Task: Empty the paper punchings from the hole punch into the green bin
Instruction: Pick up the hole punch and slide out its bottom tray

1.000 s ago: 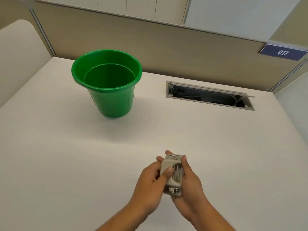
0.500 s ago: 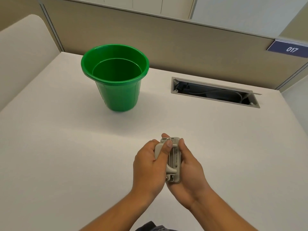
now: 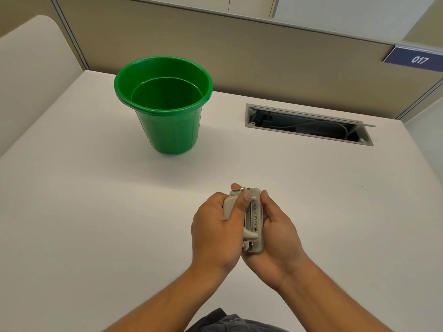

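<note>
Broadly, the white bench (image 3: 96,212) is occupied by the upright green bin (image 3: 165,104), well apart from the beige hole punch (image 3: 251,219), which is clamped between left hand (image 3: 215,233) and right hand (image 3: 278,238), apparently above the surface.

Two hands, the left hand (image 3: 217,232) and the right hand (image 3: 275,238). One beige hole punch (image 3: 253,220). One green bin (image 3: 165,104). One table (image 3: 96,212). One open cable slot (image 3: 309,124). One blue sign (image 3: 414,59) reading 017.
</note>
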`<state>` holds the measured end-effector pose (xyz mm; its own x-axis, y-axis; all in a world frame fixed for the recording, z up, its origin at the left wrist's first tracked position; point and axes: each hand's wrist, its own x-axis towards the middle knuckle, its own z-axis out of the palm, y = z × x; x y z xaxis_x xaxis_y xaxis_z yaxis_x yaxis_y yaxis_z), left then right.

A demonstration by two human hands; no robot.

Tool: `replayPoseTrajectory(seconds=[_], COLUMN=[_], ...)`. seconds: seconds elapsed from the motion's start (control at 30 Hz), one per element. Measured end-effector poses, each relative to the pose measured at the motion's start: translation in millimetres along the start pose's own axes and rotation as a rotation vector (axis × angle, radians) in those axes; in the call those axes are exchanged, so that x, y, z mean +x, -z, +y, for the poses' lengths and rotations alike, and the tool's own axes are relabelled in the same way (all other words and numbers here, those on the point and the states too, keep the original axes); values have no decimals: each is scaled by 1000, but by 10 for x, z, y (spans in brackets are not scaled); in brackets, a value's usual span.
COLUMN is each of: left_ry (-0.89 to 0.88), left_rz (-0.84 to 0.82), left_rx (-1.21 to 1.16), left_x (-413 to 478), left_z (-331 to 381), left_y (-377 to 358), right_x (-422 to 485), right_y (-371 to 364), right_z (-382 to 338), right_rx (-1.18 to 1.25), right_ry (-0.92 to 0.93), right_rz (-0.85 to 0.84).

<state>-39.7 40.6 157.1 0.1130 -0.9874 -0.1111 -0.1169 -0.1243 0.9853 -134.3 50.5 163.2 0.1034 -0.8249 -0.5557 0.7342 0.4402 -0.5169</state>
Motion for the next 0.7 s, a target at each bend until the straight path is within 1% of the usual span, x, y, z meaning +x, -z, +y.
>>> replayPoseTrajectory(seconds=[0.13, 0.27, 0.33, 0.5, 0.7], left_ry=[14, 28, 48, 45, 52], left_rz=[34, 62, 52, 32, 39], left_rx=[-31, -92, -115, -130, -168], left_x=[56, 137, 149, 146, 135], left_z=[69, 114, 130, 166, 177], left_y=[40, 101, 106, 109, 140], right_x=[-53, -158, -200, -226, -251], right_y=[10, 39, 47, 28, -45], right_z=[-92, -176, -202, -243, -217], right_rx=[-203, -395, -453, -551, -606], right_ry=[3, 7, 8, 37, 93], right_rz=[-102, -319, -385, -413, -384])
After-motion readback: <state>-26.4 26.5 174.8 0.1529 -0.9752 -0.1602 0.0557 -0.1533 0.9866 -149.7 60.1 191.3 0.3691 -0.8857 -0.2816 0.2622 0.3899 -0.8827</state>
